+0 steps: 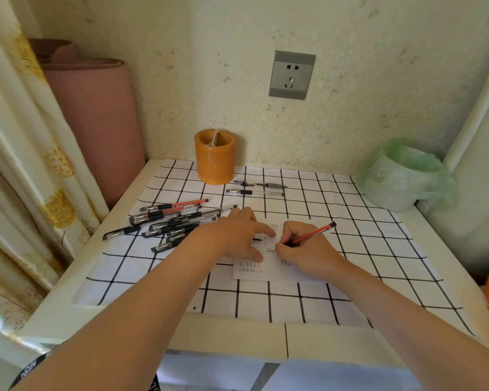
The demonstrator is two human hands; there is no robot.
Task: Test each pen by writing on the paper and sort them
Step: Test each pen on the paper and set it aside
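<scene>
The right hand [302, 249] pinches a red pen [315, 232], tip down on the paper [268, 273] near the middle of the surface [350, 280]. The left hand [237, 235] lies spread, fingers pressing the paper. A pile of about ten pens [170, 221] lies left; two pens [259, 188] lie far, beside one orange holder [214, 156].

Single head-worn view, angled forward and down.
The white grid-patterned worktop [350, 249] is seen closely from above its near edge.
</scene>
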